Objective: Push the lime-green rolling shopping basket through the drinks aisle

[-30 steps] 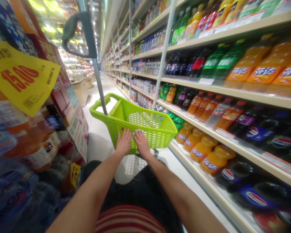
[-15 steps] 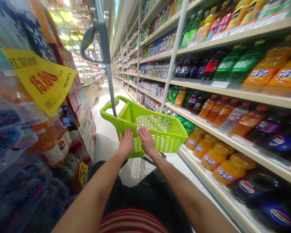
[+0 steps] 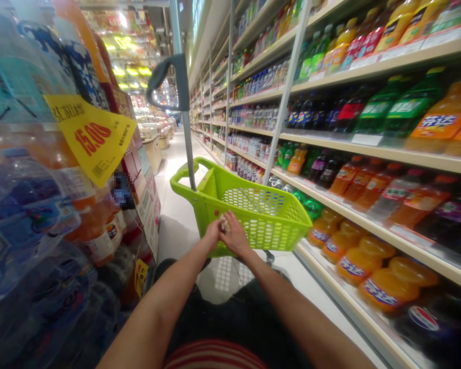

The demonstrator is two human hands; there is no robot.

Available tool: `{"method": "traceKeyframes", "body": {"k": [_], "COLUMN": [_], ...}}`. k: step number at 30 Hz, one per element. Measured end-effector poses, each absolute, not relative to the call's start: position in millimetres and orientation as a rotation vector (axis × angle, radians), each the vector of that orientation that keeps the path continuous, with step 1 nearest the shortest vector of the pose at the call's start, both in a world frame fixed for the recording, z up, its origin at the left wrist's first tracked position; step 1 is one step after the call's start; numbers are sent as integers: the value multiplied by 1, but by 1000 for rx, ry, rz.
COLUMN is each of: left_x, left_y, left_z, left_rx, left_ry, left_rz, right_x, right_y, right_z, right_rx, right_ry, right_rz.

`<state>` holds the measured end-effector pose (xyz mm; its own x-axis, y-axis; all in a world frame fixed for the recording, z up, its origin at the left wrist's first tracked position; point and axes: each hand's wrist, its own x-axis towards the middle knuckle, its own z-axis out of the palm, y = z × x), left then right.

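Pale wad (image 3: 225,224) sits mid-scene between both hands, before the near wall of the green basket (image 3: 271,233); at left, a yellow price sign (image 3: 93,137) reads 15.00, above wrapped bottles (image 3: 38,282); left hand (image 3: 214,232) curls against the wad, whether its grip bears on it cannot be told; right hand (image 3: 235,234) has its grip closed over the wad; at far right, orange bottles (image 3: 386,289) line the bottom shelf (image 3: 341,293).

Supermarket aisle (image 3: 172,220): long shelves (image 3: 426,157) of bottled drinks (image 3: 415,110), yellow price sign (image 3: 94,138) reading 15.00, green shopping basket (image 3: 203,210).
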<state>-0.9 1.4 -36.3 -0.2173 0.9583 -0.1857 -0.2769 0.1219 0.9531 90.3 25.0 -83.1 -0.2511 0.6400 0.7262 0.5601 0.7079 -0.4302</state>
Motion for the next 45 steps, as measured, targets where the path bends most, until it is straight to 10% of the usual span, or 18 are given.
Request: {"method": "traceKeyframes", "body": {"k": [13, 22, 35, 45], "left_x": [-37, -26, -58, -72], "left_y": [-11, -26, -25, -32], "left_z": [-37, -33, -38, -44], "left_rx": [1704, 2321, 2439, 2440], "left_ry": [1910, 2118, 2314, 2315], "left_rz": [867, 302, 299, 298], "right_x": [103, 95, 64, 64], "right_y": [57, 49, 46, 41], "right_z": [-53, -126, -51, -112], "right_rx": [-960, -943, -856, -831], "right_ry": [-1927, -2170, -2053, -2293], "right_rz": [-344, -290, -323, -250]}}
